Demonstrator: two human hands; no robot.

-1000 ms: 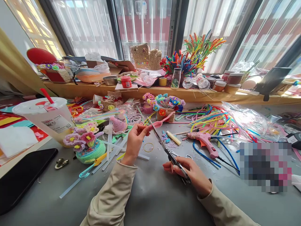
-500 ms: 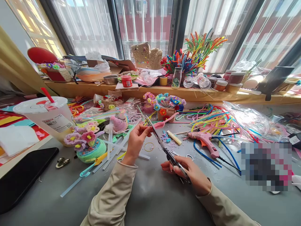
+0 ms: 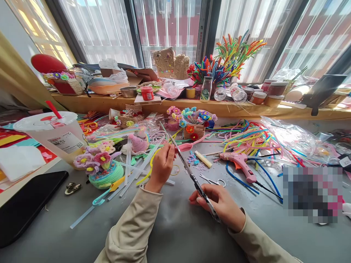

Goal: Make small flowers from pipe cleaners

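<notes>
My left hand [image 3: 162,164] is closed, its thumb and fingers pinching one end of a fuzzy pink pipe cleaner [image 3: 187,147]. That strip reaches out to the right, wider near my fingers and thin at its far end. A pair of long metal scissors [image 3: 193,178] is in my right hand [image 3: 218,204], with my fingers wrapped around the handles. Their blades point up and to the left, seen nearly edge-on, and cross in front of the pink strip beside my left fingertips. Whether the blades touch the strip I cannot tell.
Right of my hands lie small scissors [image 3: 212,180], a pale yellow stick [image 3: 203,159], a pink glue gun [image 3: 241,164] and a heap of pipe cleaners [image 3: 252,140]. To the left stand a pipe-cleaner flower pot [image 3: 106,175], a drink cup [image 3: 51,135] and a black phone [image 3: 30,204].
My left hand has turned, showing more of its back. The scissors have rolled to a more edge-on view, and my right hand has moved slightly. The small scissors on the table show more fully.
</notes>
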